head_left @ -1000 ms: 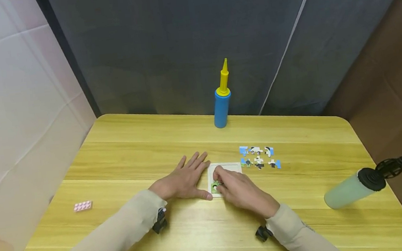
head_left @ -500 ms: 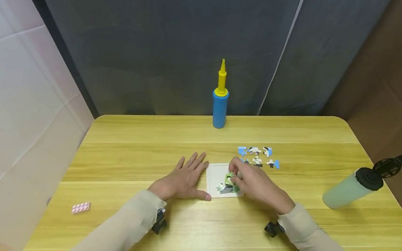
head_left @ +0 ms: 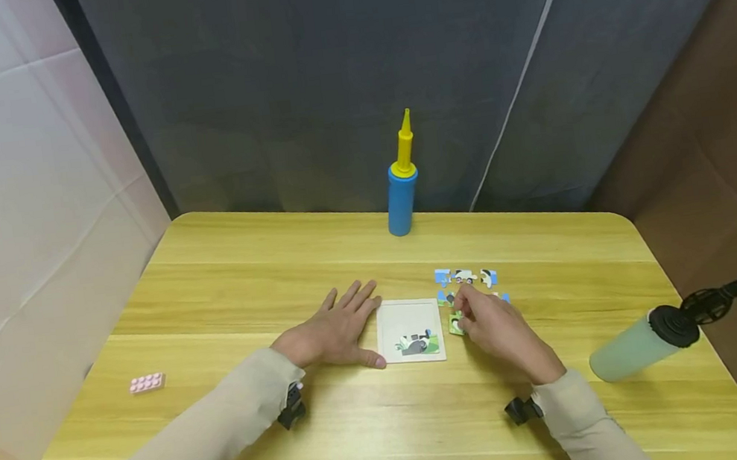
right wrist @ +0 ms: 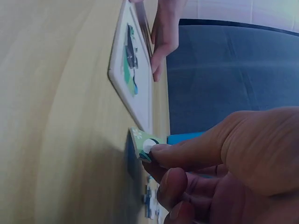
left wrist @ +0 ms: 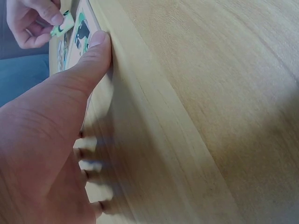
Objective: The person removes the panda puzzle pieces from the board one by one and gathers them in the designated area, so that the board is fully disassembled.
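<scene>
My right hand [head_left: 502,330] pinches a green puzzle piece [right wrist: 143,145] between thumb and fingers, just to the right of a white puzzle tray [head_left: 407,311]. In the tray's lower right part lie joined puzzle pieces [head_left: 419,343] with a green, grey, black and white picture. Fingers spread, my left hand [head_left: 335,335] lies at the tray's left side. Its thumb [left wrist: 97,46] rests at the tray's near left corner. Beyond the right hand are several loose puzzle pieces [head_left: 464,276] in blue, white and black, some partly hidden behind that hand.
A blue and yellow hand pump [head_left: 402,200] stands at the table's back edge. At the right leans a pale green bottle [head_left: 633,347] with a black top. A pink toy brick [head_left: 147,383] lies on the wooden table [head_left: 265,271] at the left.
My right hand has lifted the green piece from the tray's lower left and carried it right, past the tray's edge. The joined pieces came into view. My left hand has stayed in place.
</scene>
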The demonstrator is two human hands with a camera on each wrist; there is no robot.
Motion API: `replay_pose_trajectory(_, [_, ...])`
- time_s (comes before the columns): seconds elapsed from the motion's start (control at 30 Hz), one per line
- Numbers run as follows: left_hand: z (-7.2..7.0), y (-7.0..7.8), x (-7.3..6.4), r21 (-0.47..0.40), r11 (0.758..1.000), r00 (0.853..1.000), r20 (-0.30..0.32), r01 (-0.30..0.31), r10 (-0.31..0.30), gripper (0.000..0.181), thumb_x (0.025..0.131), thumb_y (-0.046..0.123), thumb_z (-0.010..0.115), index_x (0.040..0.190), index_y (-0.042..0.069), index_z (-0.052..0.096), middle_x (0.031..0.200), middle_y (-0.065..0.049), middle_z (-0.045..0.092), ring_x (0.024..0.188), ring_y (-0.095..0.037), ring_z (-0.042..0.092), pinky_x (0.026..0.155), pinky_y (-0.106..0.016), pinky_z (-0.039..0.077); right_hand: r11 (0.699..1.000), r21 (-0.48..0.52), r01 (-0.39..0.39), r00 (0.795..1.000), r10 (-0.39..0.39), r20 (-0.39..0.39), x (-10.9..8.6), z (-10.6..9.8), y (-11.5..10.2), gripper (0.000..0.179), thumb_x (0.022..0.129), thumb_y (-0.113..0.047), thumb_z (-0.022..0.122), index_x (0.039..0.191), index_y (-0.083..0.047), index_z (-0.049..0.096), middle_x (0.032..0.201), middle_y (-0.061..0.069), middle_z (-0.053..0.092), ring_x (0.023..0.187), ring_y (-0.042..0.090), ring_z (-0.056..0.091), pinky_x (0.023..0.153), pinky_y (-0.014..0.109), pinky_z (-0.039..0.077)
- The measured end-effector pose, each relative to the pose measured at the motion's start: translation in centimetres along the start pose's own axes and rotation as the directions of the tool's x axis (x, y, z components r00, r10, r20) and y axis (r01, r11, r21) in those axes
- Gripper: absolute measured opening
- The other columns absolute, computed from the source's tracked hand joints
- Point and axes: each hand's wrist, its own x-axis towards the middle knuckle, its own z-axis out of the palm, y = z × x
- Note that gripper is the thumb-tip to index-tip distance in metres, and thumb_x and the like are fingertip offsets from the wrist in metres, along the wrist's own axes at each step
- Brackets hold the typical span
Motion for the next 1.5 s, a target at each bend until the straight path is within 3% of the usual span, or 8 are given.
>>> replay_pose_trajectory(0.47, [-0.1,0.0,0.1,0.009,1.0,1.0,0.012,0.006,-0.006,0.117,0.088,0.076,0.071,0.171,0.01,0.021,0.183,-0.012,0.0,0.17,-0.037,0.001,0.135,-0.067,0.008,0.999,-0.041,-0.031,1.0,0.031,0.002,0.3,0.9,0.3,0.017,0.097,-0.004,0.075,0.111,-0.009,0.066,0.099,0.003,0.068,0.082,0.016,0.057,0.072,0.031,0.048])
replay_pose_trajectory(1.07, [-0.3,0.2,0.1,0.012,1.0,1.0,0.014,0.003,-0.003,0.116,0.088,0.075,0.07,0.171,0.009,0.021,0.182,-0.013,0.0,0.17,-0.038,0.001,0.135,-0.067,0.007,0.991,-0.131,0.04,0.995,-0.052,-0.09,0.4,1.7,-0.2,0.016,0.095,-0.001,0.074,0.109,-0.008,0.071,0.1,0.005,0.067,0.083,0.015,0.056,0.069,0.031,0.051])
replay_pose_trajectory(1.33, [-0.3,0.1,0.1,0.022,1.0,1.0,0.009,0.011,-0.012,0.117,0.087,0.076,0.071,0.171,0.009,0.021,0.182,-0.014,0.001,0.17,-0.039,0.002,0.135,-0.067,0.008,0.995,-0.062,0.08,0.997,-0.08,-0.006,0.3,2.3,-2.2,0.012,0.097,-0.011,0.077,0.109,-0.011,0.073,0.099,-0.001,0.063,0.081,0.012,0.054,0.069,0.028,0.048])
replay_pose_trajectory(1.5, [-0.3,0.1,0.0,0.017,1.0,1.0,0.014,0.013,-0.013,0.117,0.088,0.075,0.071,0.171,0.009,0.022,0.182,-0.013,0.001,0.17,-0.039,0.002,0.135,-0.067,0.009,0.988,-0.072,0.138,0.99,-0.135,0.049,0.2,3.2,-3.1,0.016,0.096,-0.017,0.08,0.111,-0.011,0.076,0.096,-0.003,0.062,0.08,0.011,0.053,0.071,0.028,0.049])
